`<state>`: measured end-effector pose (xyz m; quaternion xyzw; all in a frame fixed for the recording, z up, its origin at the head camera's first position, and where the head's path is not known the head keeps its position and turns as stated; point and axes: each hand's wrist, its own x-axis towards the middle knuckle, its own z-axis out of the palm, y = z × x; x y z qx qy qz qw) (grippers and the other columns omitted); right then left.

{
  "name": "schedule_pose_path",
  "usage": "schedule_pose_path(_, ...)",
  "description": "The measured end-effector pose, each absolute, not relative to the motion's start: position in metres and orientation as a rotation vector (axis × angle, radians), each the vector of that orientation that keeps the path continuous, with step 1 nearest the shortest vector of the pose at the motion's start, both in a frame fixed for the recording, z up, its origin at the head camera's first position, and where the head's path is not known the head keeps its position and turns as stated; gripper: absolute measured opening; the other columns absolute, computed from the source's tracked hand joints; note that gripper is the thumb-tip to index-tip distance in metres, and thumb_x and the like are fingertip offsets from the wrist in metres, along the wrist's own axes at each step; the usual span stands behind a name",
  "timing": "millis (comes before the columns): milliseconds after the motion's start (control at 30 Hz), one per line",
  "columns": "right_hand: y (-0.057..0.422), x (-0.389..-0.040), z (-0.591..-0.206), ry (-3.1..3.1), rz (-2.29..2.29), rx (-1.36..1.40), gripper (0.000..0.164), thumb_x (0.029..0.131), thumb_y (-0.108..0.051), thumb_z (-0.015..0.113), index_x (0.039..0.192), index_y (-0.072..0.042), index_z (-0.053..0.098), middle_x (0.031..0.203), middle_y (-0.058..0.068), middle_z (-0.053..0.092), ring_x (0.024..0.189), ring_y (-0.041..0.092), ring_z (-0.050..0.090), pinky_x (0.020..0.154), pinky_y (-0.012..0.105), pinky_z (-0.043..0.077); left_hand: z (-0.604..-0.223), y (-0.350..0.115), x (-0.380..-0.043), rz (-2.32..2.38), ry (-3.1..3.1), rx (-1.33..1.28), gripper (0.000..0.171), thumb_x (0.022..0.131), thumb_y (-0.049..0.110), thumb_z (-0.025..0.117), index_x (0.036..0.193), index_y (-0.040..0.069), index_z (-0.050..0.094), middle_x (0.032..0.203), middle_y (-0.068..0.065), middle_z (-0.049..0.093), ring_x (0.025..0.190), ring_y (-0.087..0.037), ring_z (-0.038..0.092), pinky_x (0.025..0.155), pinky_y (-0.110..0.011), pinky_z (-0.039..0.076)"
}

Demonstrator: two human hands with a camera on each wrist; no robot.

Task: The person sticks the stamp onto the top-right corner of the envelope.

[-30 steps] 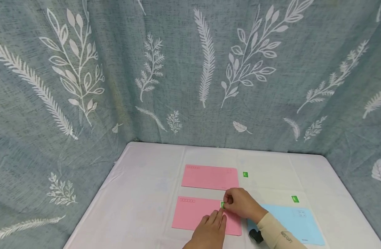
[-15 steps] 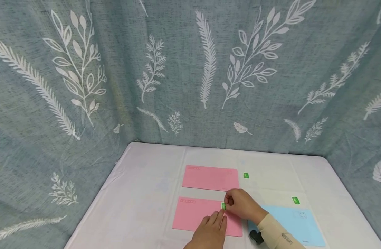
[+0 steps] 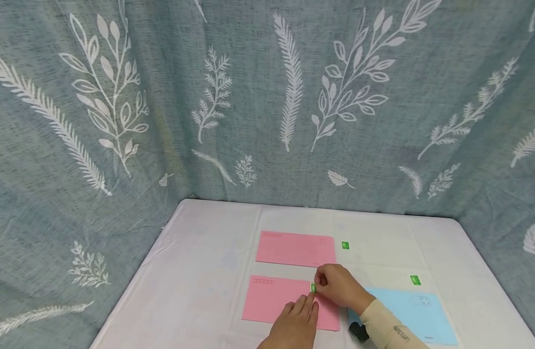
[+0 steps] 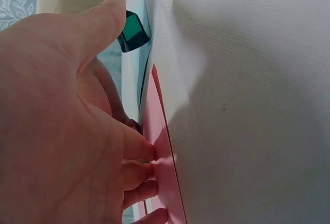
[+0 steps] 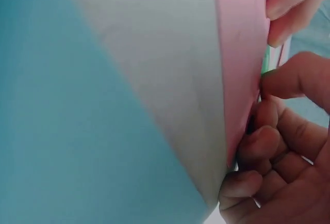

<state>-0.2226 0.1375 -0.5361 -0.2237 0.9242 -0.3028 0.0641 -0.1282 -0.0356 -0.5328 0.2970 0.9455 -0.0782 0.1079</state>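
A small green postage stamp lies at the upper right corner of the nearer pink envelope. My right hand has curled fingers and pinches the stamp's right edge between thumb and index finger. In the right wrist view, the green stamp shows only as a sliver beside the thumb. My left hand rests on the same envelope with its fingers extended, fingertips just below the stamp. In the left wrist view, those fingers touch the pink paper.
Another pink envelope lies farther back, with a green stamp to its right. A blue envelope lies partly under the right forearm, a further green stamp above it. A black device is at the right wrist.
Both hands and the stamp stay in nearly the same place. Only a slight shift of the whole head view shows.
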Motion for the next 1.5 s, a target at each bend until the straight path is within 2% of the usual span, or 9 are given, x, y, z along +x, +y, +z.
schedule_pose_path(233, 0.1386, -0.2230, -0.5353, 2.815, -0.893, -0.677, 0.020, 0.084, -0.009, 0.075, 0.074, -0.019, 0.062, 0.062, -0.010, 0.052, 0.058, 0.005, 0.048, 0.056, 0.026, 0.042, -0.5316, -0.0355, -0.1295, -0.206, 2.772, 0.878, 0.091, 0.087, 0.069, 0.062, 0.157, 0.015, 0.039, 0.165, -0.002, 0.027, 0.150, -0.016, 0.026, 0.113, -0.033, 0.032)
schedule_pose_path(467, 0.1389, -0.2230, -0.5362, 2.821, -0.885, -0.678, 0.020, 0.083, -0.010, 0.077, 0.074, -0.019, 0.062, 0.063, -0.010, 0.052, 0.059, 0.006, 0.047, 0.057, 0.027, 0.042, -0.5307, -0.0346, -0.1297, -0.190, 2.764, 0.871, 0.085, 0.091, 0.065, 0.058, 0.157, 0.016, 0.039, 0.166, -0.001, 0.026, 0.150, -0.015, 0.025, 0.113, -0.033, 0.032)
schedule_pose_path(700, 0.1409, -0.2213, -0.5364, 2.791, -0.896, -0.697, 0.020, 0.083, -0.009, 0.078, 0.076, -0.020, 0.063, 0.065, -0.010, 0.051, 0.061, 0.006, 0.048, 0.058, 0.026, 0.042, -0.5303, -0.0356, -0.1296, -0.195, 2.749, 0.865, 0.092, 0.088, 0.072, 0.058, 0.158, 0.016, 0.038, 0.166, 0.000, 0.025, 0.150, -0.015, 0.024, 0.114, -0.033, 0.031)
schedule_pose_path(1100, 0.1377, -0.2209, -0.5360, 2.813, -0.882, -0.712, 0.018, 0.084, -0.007, 0.076, 0.077, -0.020, 0.064, 0.069, -0.011, 0.052, 0.063, 0.006, 0.049, 0.059, 0.027, 0.043, -0.5312, -0.0383, -0.1281, -0.194, 2.771, 0.864, 0.091, 0.088, 0.070, 0.058, 0.157, 0.015, 0.039, 0.166, -0.001, 0.026, 0.150, -0.015, 0.025, 0.113, -0.033, 0.031)
schedule_pose_path(1333, 0.1375, -0.2208, -0.5377, 2.806, -0.866, -0.693, 0.018, 0.085, -0.010, 0.077, 0.077, -0.020, 0.064, 0.068, -0.010, 0.052, 0.062, 0.006, 0.048, 0.059, 0.027, 0.043, -0.5325, -0.0383, -0.1263, -0.153, 2.801, 0.882, 0.081, 0.093, 0.062, 0.058, 0.156, 0.013, 0.042, 0.164, -0.002, 0.029, 0.148, -0.016, 0.029, 0.112, -0.033, 0.033)
schedule_pose_path(1500, 0.1360, -0.2214, -0.5375, 2.810, -0.861, -0.686, 0.018, 0.084, -0.010, 0.077, 0.077, -0.020, 0.064, 0.068, -0.011, 0.052, 0.061, 0.006, 0.049, 0.059, 0.027, 0.043, -0.5324, -0.0390, -0.1258, -0.131, 2.792, 0.852, 0.088, 0.089, 0.066, 0.062, 0.156, 0.013, 0.040, 0.164, -0.004, 0.028, 0.149, -0.018, 0.028, 0.113, -0.035, 0.032)
